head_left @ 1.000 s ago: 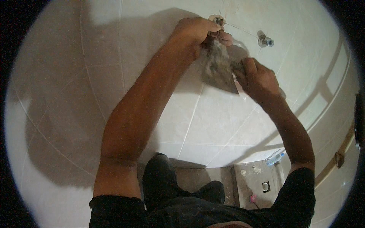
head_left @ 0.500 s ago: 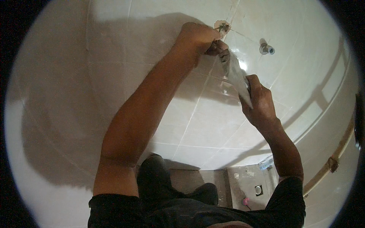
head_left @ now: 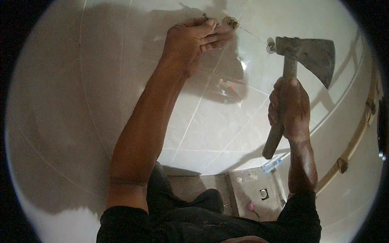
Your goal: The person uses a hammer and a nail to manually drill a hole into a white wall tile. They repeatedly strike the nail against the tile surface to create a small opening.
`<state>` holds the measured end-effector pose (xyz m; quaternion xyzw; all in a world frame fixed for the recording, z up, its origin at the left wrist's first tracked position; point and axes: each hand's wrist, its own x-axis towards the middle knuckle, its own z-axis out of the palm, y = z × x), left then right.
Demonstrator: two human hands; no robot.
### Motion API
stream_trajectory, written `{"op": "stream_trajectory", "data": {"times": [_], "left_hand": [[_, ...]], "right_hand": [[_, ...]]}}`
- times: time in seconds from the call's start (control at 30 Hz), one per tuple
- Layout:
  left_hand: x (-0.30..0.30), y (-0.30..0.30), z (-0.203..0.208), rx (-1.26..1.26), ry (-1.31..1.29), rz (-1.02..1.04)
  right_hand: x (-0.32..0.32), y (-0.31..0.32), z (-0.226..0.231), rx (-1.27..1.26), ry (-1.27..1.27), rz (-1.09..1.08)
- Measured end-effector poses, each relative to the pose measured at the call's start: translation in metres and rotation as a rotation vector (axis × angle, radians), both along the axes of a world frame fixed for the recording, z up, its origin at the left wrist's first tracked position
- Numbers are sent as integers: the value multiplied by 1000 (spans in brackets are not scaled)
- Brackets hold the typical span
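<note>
My right hand (head_left: 293, 107) is wrapped round the wooden handle (head_left: 274, 139) of a hatchet. The grey hatchet head (head_left: 308, 52) is up, its broad blade pointing right. My left hand (head_left: 184, 40) is raised at the tiled wall, thumb pressed to the fingers. From that pinch sticks a small dark nail (head_left: 205, 16), its lower part hidden by the fingers. Just right of the left fingertips is a rough hole (head_left: 231, 23) broken in the wall tile. The hatchet's blunt end partly overlaps a pipe fitting (head_left: 270, 47) on the wall.
Pale wall tiles (head_left: 202, 133) fill the space before me. Along the right runs a wooden pole (head_left: 349, 150). Below, a floor drain (head_left: 263, 194), a clear bottle (head_left: 271, 165) and a pink object (head_left: 251, 206) are near my legs.
The hatchet has swung away from my left hand, up and right, turning its blade broadside. My left hand has shifted left from beside the hole and rotated, bringing the nail into view.
</note>
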<state>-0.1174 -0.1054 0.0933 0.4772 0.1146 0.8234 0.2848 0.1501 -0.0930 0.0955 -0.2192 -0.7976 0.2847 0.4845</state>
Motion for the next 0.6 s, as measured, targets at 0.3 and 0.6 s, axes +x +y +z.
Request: {"op": "stream_trajectory", "data": {"times": [0.3, 0.6], "left_hand": [[4, 20, 53, 308, 616, 974], [-11, 30, 72, 358, 968, 1101]], "right_hand": [[37, -39, -97, -369, 450, 281], [7, -38, -147, -563, 389, 428]]}}
